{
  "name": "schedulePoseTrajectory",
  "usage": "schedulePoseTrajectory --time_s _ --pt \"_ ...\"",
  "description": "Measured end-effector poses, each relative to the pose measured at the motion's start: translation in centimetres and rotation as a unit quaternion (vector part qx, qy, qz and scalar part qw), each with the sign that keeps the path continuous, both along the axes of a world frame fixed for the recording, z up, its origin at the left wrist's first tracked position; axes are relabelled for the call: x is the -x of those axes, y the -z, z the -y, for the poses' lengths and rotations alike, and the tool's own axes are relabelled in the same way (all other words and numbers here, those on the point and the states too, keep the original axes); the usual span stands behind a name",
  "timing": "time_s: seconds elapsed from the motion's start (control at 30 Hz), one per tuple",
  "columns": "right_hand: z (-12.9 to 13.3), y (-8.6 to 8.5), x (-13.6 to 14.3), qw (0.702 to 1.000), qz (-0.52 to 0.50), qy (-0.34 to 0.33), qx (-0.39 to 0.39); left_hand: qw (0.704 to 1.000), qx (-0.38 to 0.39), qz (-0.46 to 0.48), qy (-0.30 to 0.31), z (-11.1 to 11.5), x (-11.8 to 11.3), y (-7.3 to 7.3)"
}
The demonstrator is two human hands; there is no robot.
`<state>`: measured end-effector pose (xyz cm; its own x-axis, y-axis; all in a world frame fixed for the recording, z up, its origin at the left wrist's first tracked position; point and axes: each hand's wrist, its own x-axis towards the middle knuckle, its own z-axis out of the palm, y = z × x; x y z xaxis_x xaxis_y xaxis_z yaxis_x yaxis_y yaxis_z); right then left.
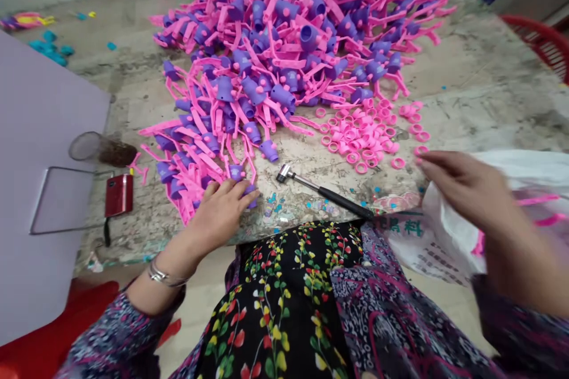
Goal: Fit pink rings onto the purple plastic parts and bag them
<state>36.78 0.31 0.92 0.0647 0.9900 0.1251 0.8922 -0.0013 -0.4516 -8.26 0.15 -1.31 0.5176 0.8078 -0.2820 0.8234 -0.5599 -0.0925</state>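
Note:
My left hand (221, 211) lies palm down on the near left edge of a heap of purple plastic cups with pink arms (269, 95). Its fingers are slightly spread and touch a purple cup (236, 172); what lies under the palm is hidden. My right hand (466, 186), a little blurred, is at the right of the table with its fingertips together at a pink ring (420, 150). Left of that hand lies a loose pile of small pink rings (362, 135). A hammer with a black handle (342, 201) rests between my hands near the table's front edge.
A white plastic bag (438, 243) with pink pieces hangs at the right edge, under my right forearm. On the left are a red boxy object (119, 195), a transparent cup (100, 148) lying sideways and a pale panel (40, 177). Turquoise pieces (51, 48) lie at the far left.

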Motion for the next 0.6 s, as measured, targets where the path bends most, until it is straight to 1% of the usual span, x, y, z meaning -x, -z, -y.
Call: schedulePoseTrajectory --time_s 0.07,0.13,0.2,0.3,0.4,0.47,0.53,0.6 --pt "-2.1 1.2 2.6 0.997 -0.014 -0.054 0.050 0.999 0.002 0.009 0.035 -0.6 0.2 0.1" --pt "-4.3 2.2 5.4 0.991 0.021 -0.106 0.081 0.998 -0.002 0.016 0.062 -1.3 0.2 0.0" --pt "-6.1 2.9 7.8 0.982 0.089 -0.144 0.078 0.997 -0.009 0.025 0.071 -1.9 -0.1 -0.2" --pt "-7.6 3.2 10.6 0.964 0.196 -0.169 0.055 0.996 -0.007 0.046 0.075 -2.5 -0.7 -0.5" --pt "-8.1 3.6 12.3 0.951 0.257 -0.169 0.039 0.995 -0.007 0.065 0.076 -2.6 -1.0 -0.8" --pt "-8.3 4.0 12.9 0.945 0.276 -0.169 0.034 0.993 -0.018 0.105 0.055 -2.4 -1.0 -0.9" --pt "-8.3 4.5 13.0 0.944 0.275 -0.179 0.032 0.985 -0.033 0.166 0.033 -2.2 -0.9 -1.2" --pt "-8.0 4.9 12.9 0.954 0.231 -0.189 0.019 0.972 -0.050 0.229 0.015 -2.0 -1.0 -1.6"
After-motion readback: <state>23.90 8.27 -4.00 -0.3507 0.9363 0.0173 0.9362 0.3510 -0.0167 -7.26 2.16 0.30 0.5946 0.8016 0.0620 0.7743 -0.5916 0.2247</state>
